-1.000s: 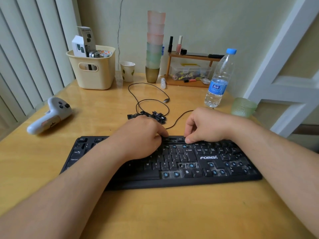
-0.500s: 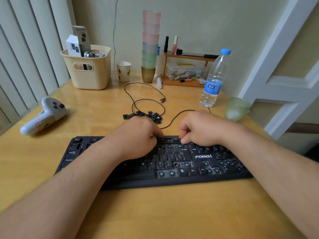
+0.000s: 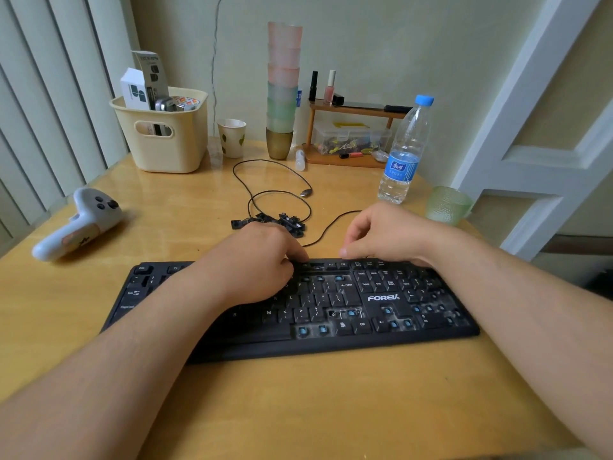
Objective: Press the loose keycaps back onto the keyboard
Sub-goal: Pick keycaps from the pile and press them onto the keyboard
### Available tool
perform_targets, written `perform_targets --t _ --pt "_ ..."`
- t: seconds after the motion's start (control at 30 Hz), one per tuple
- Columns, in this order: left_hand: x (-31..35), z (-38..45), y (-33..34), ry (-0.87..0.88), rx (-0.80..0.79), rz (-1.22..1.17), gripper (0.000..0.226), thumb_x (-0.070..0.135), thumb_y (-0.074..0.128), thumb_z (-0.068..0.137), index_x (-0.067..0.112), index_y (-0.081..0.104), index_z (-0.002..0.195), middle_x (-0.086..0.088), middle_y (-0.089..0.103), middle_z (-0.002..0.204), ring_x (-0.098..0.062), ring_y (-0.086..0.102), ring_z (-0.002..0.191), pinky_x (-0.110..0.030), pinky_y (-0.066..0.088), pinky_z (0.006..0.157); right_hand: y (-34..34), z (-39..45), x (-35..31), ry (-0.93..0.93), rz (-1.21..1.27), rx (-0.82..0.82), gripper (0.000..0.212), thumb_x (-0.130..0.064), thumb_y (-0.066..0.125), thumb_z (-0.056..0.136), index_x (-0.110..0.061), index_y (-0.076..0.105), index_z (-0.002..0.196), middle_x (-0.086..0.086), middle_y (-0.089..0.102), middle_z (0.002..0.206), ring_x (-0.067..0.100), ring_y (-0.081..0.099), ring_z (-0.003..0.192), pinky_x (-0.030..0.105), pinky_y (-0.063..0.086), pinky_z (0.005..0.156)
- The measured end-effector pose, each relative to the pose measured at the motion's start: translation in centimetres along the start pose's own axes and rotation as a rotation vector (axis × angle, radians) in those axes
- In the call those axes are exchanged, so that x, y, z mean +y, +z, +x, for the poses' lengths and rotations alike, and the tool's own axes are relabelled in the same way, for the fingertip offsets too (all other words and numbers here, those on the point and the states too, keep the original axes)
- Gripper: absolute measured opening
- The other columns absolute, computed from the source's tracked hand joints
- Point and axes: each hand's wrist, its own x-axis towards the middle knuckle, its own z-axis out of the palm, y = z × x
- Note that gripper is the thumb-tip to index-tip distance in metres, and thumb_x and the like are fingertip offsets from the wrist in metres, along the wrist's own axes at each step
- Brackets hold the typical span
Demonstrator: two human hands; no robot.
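A black keyboard (image 3: 381, 298) lies across the table, with several blue switch stems bare where caps are off. A small pile of loose black keycaps (image 3: 285, 222) sits just behind it, beside a coiled cable. My left hand (image 3: 252, 260) rests on the upper middle of the keyboard, its index fingertip pressing on the function row; the other fingertips are hidden under the hand. My right hand (image 3: 381, 234) hovers just above the function row with its fingers loosely curled, and no keycap shows in it.
On the left lies a white controller (image 3: 79, 224). A cream basket (image 3: 166, 141), paper cup (image 3: 232, 137) and stacked cups (image 3: 282, 88) stand at the back. Behind my right hand are a water bottle (image 3: 404, 151) and a green glass (image 3: 447, 205).
My right hand has lifted off the function row and now hovers slightly above it. My left hand stays on the same spot.
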Motion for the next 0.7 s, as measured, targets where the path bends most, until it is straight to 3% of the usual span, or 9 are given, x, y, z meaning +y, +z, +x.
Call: perform_targets --t 0.2,0.33,0.43,0.57,0.7 --pt "-0.2 0.0 0.0 -0.006 -0.005 -0.010 0.046 0.010 0.052 0.093 0.035 0.072 0.127 0.009 0.064 0.135 -0.010 0.056 0.126 -0.033 0.048 0.109 0.2 0.7 -0.5 0.022 -0.051 -0.050 0.018 -0.029 0.093 0.074 -0.020 0.077 0.074 -0.010 0.073 0.073 0.012 0.066 0.078 0.029 0.048 0.070" --pt "-0.4 0.1 0.1 -0.002 -0.002 -0.017 0.047 0.010 0.051 0.094 0.036 0.072 0.127 0.008 0.063 0.136 -0.012 0.056 0.127 -0.033 0.048 0.109 0.0 1.1 -0.9 0.012 -0.131 -0.092 0.016 -0.031 0.090 0.078 -0.022 0.078 0.077 -0.009 0.074 0.078 0.011 0.066 0.078 0.031 0.054 0.072" --pt "-0.5 0.2 0.4 0.031 -0.010 -0.009 0.049 0.010 0.050 0.094 0.038 0.069 0.130 0.008 0.061 0.135 -0.012 0.053 0.129 -0.034 0.045 0.110 0.3 2.2 -1.5 -0.037 -0.045 0.009 0.013 -0.033 0.086 0.083 -0.024 0.078 0.077 -0.011 0.073 0.076 0.010 0.065 0.076 0.033 0.057 0.075" --pt "-1.0 0.3 0.1 0.042 -0.009 -0.012 0.050 0.008 0.049 0.093 0.037 0.072 0.127 0.009 0.065 0.133 -0.011 0.055 0.127 -0.030 0.044 0.111 2.8 4.3 -3.2 -0.109 -0.063 0.176 0.006 -0.030 0.081 0.087 -0.028 0.078 0.082 -0.017 0.069 0.083 0.004 0.063 0.084 0.027 0.048 0.073" --pt "-2.4 0.3 -0.5 -0.053 0.010 -0.023 0.049 0.008 0.047 0.093 0.036 0.073 0.124 0.007 0.069 0.129 -0.012 0.061 0.120 -0.032 0.051 0.104 5.0 6.7 -4.2 -0.069 -0.135 0.185 0.017 -0.044 0.083 0.081 -0.029 0.075 0.080 -0.014 0.068 0.089 0.006 0.061 0.086 0.029 0.049 0.071"
